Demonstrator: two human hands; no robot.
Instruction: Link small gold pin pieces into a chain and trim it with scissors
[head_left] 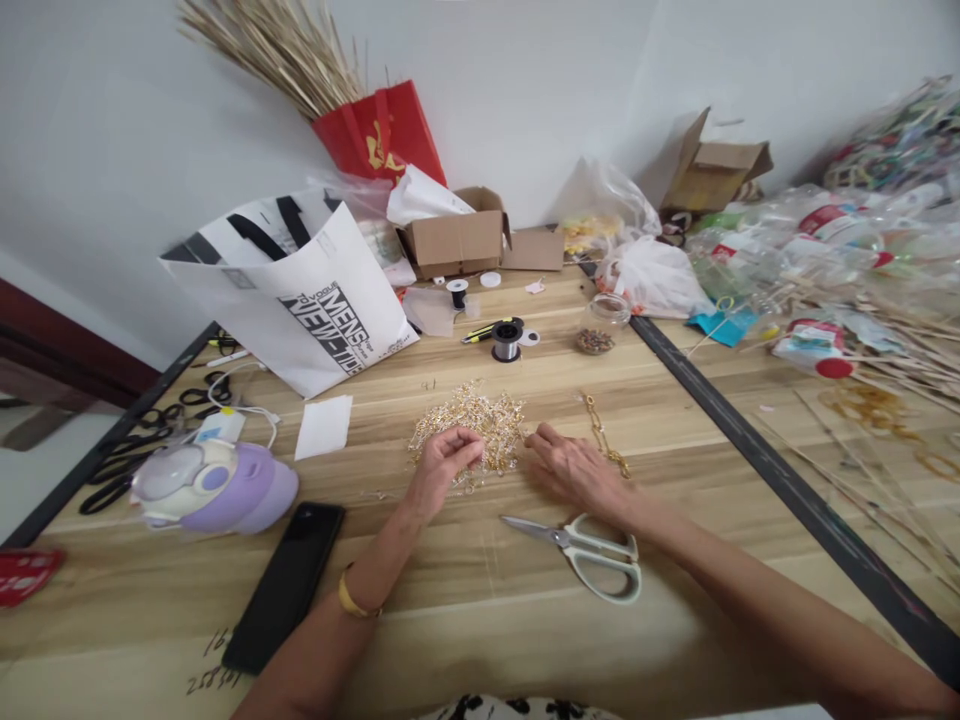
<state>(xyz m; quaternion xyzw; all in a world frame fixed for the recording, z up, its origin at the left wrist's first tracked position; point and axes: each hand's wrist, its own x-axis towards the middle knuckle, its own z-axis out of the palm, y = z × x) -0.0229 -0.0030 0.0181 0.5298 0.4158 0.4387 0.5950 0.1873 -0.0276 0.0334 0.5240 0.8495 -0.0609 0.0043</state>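
A pile of small gold and clear beads or charms (480, 415) lies on the wooden table. At its front left edge is my left hand (448, 462), thumb and fingers pinched together; anything between them is too small to name. My right hand (574, 472) rests low over the table just right of the pile, its fingers bent inward and slightly blurred, and what they hold is hidden. Beyond that hand stretches a gold chain (596, 425). Scissors (585, 555) with pale handles lie in front of the right hand, blades pointing left.
A spool of wire (507, 342) and a glass jar (600, 325) stand behind the pile. At left are a black phone (289, 585), a purple device (240, 487) and a white paper bag (300, 300). Plastic bottles (817, 240) crowd the right, past a black strip (720, 410).
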